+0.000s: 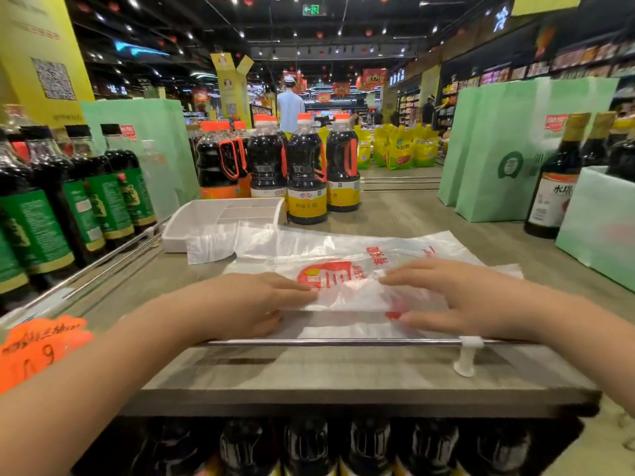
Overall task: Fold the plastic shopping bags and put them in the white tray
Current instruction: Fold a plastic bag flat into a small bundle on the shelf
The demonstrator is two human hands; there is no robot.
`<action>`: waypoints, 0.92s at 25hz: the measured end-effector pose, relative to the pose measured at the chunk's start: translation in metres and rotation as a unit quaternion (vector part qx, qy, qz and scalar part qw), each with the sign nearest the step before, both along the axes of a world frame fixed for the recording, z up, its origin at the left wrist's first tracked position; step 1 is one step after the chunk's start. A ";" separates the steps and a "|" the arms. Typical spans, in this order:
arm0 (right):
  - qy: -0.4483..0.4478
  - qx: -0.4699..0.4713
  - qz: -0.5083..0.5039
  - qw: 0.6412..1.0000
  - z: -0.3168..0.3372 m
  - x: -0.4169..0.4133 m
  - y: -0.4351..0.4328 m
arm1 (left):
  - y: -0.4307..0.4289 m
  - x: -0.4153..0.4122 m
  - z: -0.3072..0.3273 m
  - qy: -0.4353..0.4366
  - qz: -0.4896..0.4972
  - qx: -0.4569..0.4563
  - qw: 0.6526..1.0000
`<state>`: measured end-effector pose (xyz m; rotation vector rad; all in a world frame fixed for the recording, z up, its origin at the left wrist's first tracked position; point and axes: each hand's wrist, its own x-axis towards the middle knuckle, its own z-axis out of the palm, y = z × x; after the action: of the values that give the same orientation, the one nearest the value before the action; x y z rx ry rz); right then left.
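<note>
1. Supermarket aisles stretch away behind a grey wood-grain shelf top [343, 376]. On it sits a white rectangular plastic tray [173, 235] with dividers. Tall dark sauce bottles with orange caps [305, 173] stand just behind and to the right of the tray.
2. A translucent white plastic shopping bag with red print [343, 252] lies flat on the near side of the tray, and loose plastic laps the tray's front wall. No folded bag seems to be inside.
3. The left hand [254, 300] and right hand [457, 297] rest on the bag's end farthest from the tray. Their fingers are straight and flat, pressing rather than gripping, with a turned-over flap between them.
4. This looks like the flattening of an early fold. It would go best with the edges lined up first. The palms could then sweep outward to push the air out, one hand pinning the slippery film while the other makes the next fold.
</note>
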<state>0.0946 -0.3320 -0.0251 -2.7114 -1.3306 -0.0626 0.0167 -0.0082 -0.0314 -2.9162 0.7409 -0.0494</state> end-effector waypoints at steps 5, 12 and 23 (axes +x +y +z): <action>-0.040 -0.071 0.013 0.997 -0.010 0.007 0.012 | 0.017 -0.002 -0.001 0.011 0.019 0.027 0.999; -0.102 -0.090 0.002 0.991 -0.005 0.006 -0.002 | 0.047 -0.007 -0.006 -0.008 0.050 -0.032 0.998; -0.046 -0.018 -0.132 0.990 0.006 0.022 -0.015 | 0.058 0.012 0.013 0.045 0.164 -0.187 0.968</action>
<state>0.1167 -0.3474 -0.0193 -2.9316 -0.9928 -0.1920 0.0290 0.0502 -0.0183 -3.3808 0.2709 -0.0259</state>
